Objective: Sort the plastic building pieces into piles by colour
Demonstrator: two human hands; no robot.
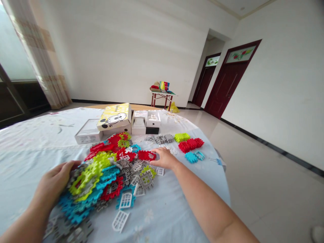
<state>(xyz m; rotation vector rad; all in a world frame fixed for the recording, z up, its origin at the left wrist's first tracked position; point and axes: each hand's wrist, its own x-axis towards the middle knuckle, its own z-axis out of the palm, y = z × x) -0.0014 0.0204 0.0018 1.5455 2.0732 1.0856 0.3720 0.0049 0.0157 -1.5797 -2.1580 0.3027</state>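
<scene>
A heaped pile of toothed plastic building tiles in yellow-green (97, 165), blue (76, 206), red and grey spreads over the table's near middle. My left hand (54, 179) lies against the pile's left side, with its fingers bent over the edge and partly hidden among the tiles. At the pile's far right, my right hand (164, 158) pinches the right edge of a red tile (146, 155) between thumb and fingers. White lattice window pieces (120, 221) lie in and around the heap, one of them close to my right wrist. Loose grey tiles (81, 233) lie at the near left.
Separate groups of grey (164, 138), yellow-green (181, 137), red (191, 144) and blue tiles (191, 157) lie at the far right of the round table. A yellow cartoon box (115, 116) and white boxes (88, 130) stand behind the pile. A small side table (162, 93) stands by the wall.
</scene>
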